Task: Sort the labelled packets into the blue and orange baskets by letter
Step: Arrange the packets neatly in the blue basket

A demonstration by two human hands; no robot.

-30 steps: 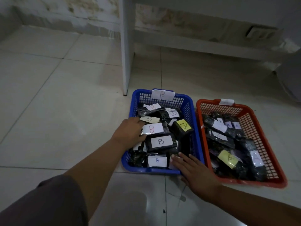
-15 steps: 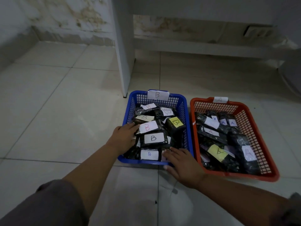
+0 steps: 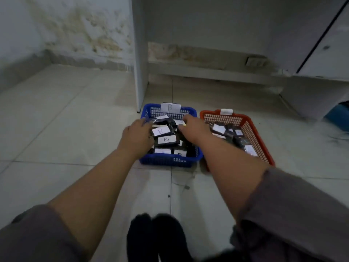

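Both hands are over the blue basket (image 3: 170, 161), which sits on the pale tiled floor (image 3: 56, 129) with the orange basket (image 3: 262, 146) just beside it on the right. The left hand (image 3: 137, 136) lies over the basket's left rim, back of the hand up, fingers reaching in toward the dark packets (image 3: 166, 139); the fingertips are hidden among them, so whether they grip anything cannot be told. The right hand (image 3: 194, 129) reaches in from the right side, fingers curled down onto the far packets, and here too a firm hold on one cannot be made out; a speck of yellow shows at the thumb. The blue basket is heaped with black packets bearing white labels, two of them plainly reading B, and a white card marked B (image 3: 170, 107) stands on its far rim. The orange basket holds more dark packets with white labels (image 3: 219, 128), their letters too blurred to read, and a white tag (image 3: 226, 111) sits on its far rim. Beyond the baskets stands a white panel (image 3: 139, 72) reaching the floor, and behind it a stained wall (image 3: 75, 35). Grey sleeves (image 3: 292, 205) cover the upper arms, and dark feet (image 3: 156, 237) show at the near edge.
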